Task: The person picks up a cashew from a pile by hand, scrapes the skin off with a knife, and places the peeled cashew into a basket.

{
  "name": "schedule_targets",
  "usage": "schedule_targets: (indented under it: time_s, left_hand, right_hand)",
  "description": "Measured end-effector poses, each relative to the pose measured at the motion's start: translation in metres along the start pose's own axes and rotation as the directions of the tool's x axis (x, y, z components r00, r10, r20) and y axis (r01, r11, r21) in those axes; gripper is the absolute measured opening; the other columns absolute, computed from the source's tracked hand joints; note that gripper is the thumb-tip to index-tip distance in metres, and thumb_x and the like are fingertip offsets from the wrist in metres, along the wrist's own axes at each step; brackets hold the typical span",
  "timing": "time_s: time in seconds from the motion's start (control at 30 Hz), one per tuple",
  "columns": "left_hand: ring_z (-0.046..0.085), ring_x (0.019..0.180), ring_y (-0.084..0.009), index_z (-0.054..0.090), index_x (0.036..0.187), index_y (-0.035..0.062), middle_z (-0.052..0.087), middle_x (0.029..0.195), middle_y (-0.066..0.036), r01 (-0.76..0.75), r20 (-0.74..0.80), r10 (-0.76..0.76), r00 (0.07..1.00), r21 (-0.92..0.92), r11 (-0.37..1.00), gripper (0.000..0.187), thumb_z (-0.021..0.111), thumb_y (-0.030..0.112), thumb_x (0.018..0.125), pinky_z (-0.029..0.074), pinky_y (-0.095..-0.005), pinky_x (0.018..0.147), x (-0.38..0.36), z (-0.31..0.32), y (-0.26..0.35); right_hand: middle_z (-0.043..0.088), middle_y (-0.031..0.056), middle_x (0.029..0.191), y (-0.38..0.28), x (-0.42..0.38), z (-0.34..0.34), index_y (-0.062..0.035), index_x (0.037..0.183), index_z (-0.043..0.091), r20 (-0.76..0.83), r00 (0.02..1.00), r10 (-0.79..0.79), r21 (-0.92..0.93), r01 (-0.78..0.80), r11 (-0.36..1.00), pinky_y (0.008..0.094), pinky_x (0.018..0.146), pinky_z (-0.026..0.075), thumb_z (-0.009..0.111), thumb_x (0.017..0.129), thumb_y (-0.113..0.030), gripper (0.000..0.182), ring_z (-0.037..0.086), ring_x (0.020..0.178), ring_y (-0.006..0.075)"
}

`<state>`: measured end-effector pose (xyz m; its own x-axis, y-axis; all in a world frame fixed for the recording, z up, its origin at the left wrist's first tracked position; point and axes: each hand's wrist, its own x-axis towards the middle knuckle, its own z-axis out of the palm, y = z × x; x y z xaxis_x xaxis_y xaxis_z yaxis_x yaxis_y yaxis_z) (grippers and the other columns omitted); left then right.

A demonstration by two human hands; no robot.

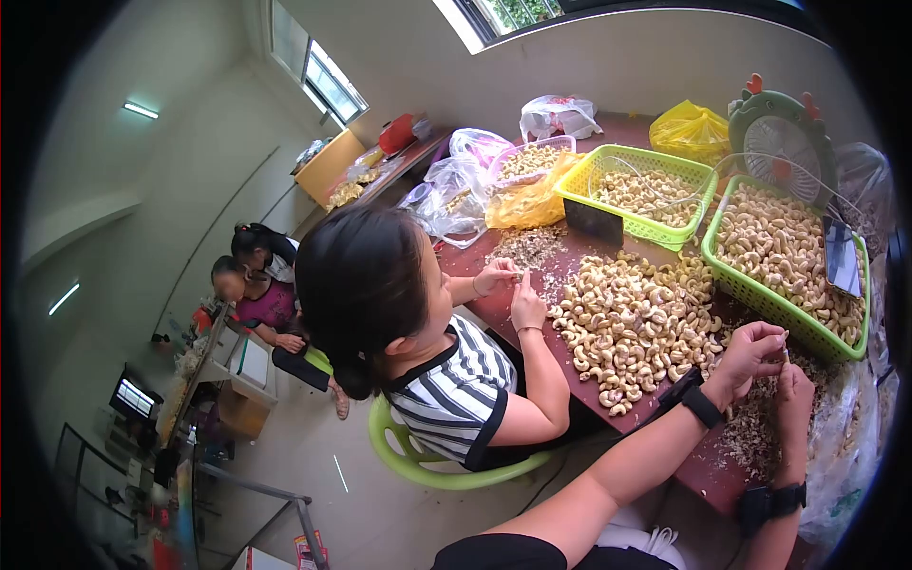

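Cashews are lying in a broad loose pile on the dark red table, and I am watching them through the head camera, just beyond my left forearm. My left hand is pinching a small pale piece between thumb and finger, the tips closing on it. My right hand is meeting it from the other side, fingertips near the piece; I cannot tell whether they are gripping it too. Both hands are working above brown skin scraps, and each wrist is wearing a black band.

Beyond the hands, a green basket full of cashews is standing on the table, with a phone resting at its right side. A yellow-green basket, also holding cashews, is sitting to its left, with a dark flat object leaning at its near side. A fan and a yellow bag are standing behind them.

To my left, a co-worker in a striped top is sitting on a green chair and bringing both hands together over the table. Farther off, I am seeing two more people near a cluttered bench.
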<state>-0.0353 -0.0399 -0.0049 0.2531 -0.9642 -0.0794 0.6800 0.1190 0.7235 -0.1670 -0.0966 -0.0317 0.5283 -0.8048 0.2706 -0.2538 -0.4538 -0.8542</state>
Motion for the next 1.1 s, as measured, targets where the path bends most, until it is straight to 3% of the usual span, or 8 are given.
schedule_targets:
  time_s: [0.3, 0.47, 0.7, 1.1]
  left_hand:
    - [0.053, 0.07, -0.0091, 0.052, 0.084, 0.0065, 0.052, 0.077, 0.0, -0.022, -0.011, 0.022, 1.0, -0.013, 1.0, 0.009, 0.057, 0.011, 0.077, 0.052, -0.0288, 0.06, 0.002, 0.0, 0.0]
    - [0.053, 0.072, -0.0086, 0.052, 0.089, 0.005, 0.052, 0.078, 0.0, -0.029, -0.013, 0.029, 0.999, 0.026, 0.999, 0.014, 0.059, 0.01, 0.077, 0.052, -0.0283, 0.061, 0.0, 0.003, 0.001]
    - [0.053, 0.073, -0.008, 0.052, 0.091, 0.0045, 0.053, 0.08, 0.0, -0.01, -0.022, 0.011, 1.0, 0.042, 0.999, 0.015, 0.058, 0.01, 0.078, 0.052, -0.0275, 0.061, 0.002, 0.002, -0.001]
    - [0.053, 0.069, -0.0082, 0.051, 0.082, 0.0061, 0.052, 0.075, 0.0, -0.055, -0.009, 0.055, 0.998, 0.02, 0.998, 0.008, 0.058, 0.009, 0.077, 0.052, -0.0271, 0.06, 0.002, 0.003, -0.004]
  right_hand:
    - [0.037, -0.0029, 0.054, 0.019, 0.004, 0.003, -0.0014, 0.077, 0.055, 0.017, 0.999, 0.04, 0.038, -0.041, 0.998, 0.0235, 0.045, 0.026, 0.038, 0.089, -0.031, 0.036, 0.033, 0.049, 0.007]
    - [0.035, -0.0042, 0.055, 0.024, 0.004, 0.003, -0.0022, 0.076, 0.053, 0.036, 0.996, 0.084, 0.11, -0.088, 0.99, 0.0226, 0.044, 0.025, 0.038, 0.089, -0.031, 0.035, 0.032, 0.05, 0.006]
    - [0.036, -0.0035, 0.056, 0.029, 0.004, 0.004, -0.0012, 0.075, 0.052, 0.03, 0.999, 0.039, 0.078, -0.041, 0.996, 0.0233, 0.045, 0.026, 0.038, 0.089, -0.03, 0.035, 0.032, 0.051, 0.0071]
    - [0.042, 0.0061, 0.057, 0.014, 0.004, 0.002, 0.0021, 0.076, 0.051, -0.015, 1.0, -0.023, -0.008, 0.023, 1.0, 0.0281, 0.049, 0.032, 0.037, 0.089, -0.025, 0.033, 0.037, 0.053, 0.0118]
